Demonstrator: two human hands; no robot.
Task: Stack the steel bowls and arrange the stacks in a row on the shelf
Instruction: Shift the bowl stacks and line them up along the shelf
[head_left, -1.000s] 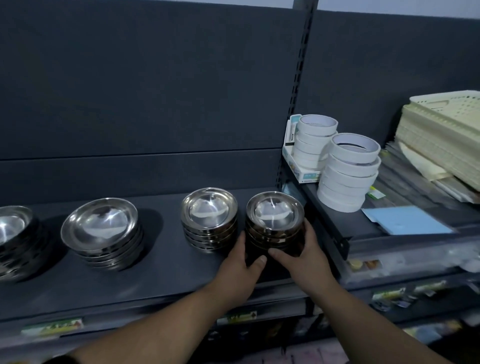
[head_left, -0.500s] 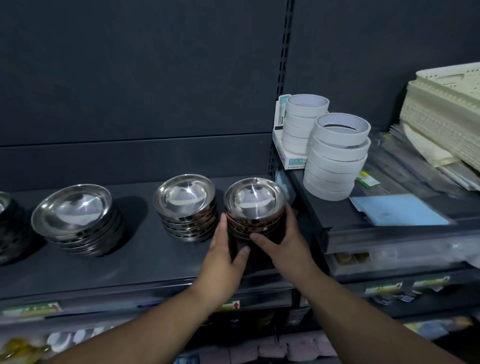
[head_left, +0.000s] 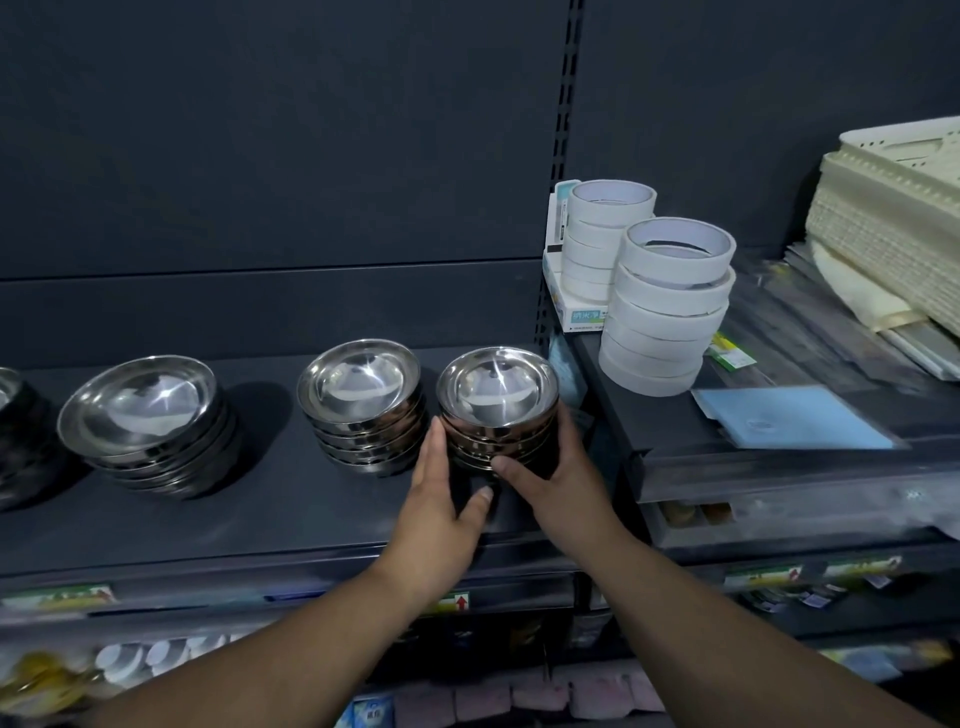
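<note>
Dark shelf (head_left: 208, 514), bowl stacks in a row along it. Landmark: right-end bowl stack (head_left: 496, 410), at the shelf's right end, hard against the slotted upright (head_left: 558, 208). Cream trays (head_left: 893, 228) far right of it, on the higher neighbouring shelf. Tape rolls (head_left: 667, 306) in two piles just right of it and above. Wide bowl stack (head_left: 150, 423) well left of it, tilted. Blue sheet (head_left: 789, 418) right of it, past the tape. Second bowl stack (head_left: 363, 410) just left of it, nearly touching. Left hand (head_left: 441, 512) flat against its left side, fingers together, thumb out toward the front. Right hand (head_left: 558, 478) wrapped round its right side, fingers curled behind, thumb on the lower front. Held between both palms, base on the shelf.
</note>
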